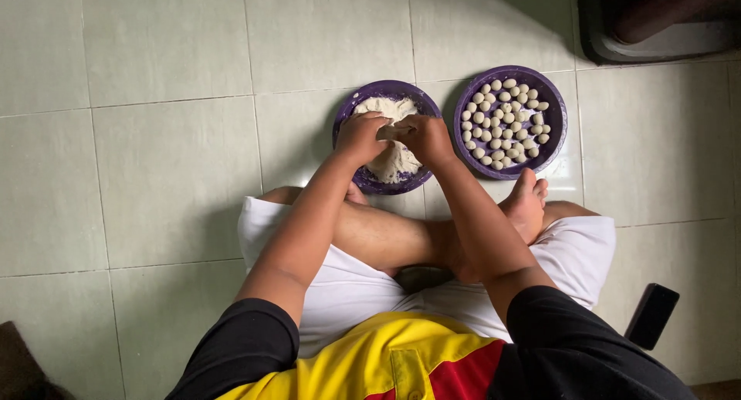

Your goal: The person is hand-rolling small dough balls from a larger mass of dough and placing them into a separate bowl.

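I look straight down at both hands working over a purple bowl (344,114) on the tiled floor (154,176). My left hand (360,136) and right hand (425,137) meet over the middle of the bowl, fingers curled shut and pinching a small piece of dough (394,130) between them. Beneath them a mound of pale dough (390,162) fills the bowl. Just to the right, nearly touching it, stands a second purple bowl (557,122) filled with small dough balls (503,124). I sit cross-legged on the floor, one bare foot (527,203) resting just below the second bowl. A dark phone (651,316) lies on the tiles by my right knee, well apart from the bowls.
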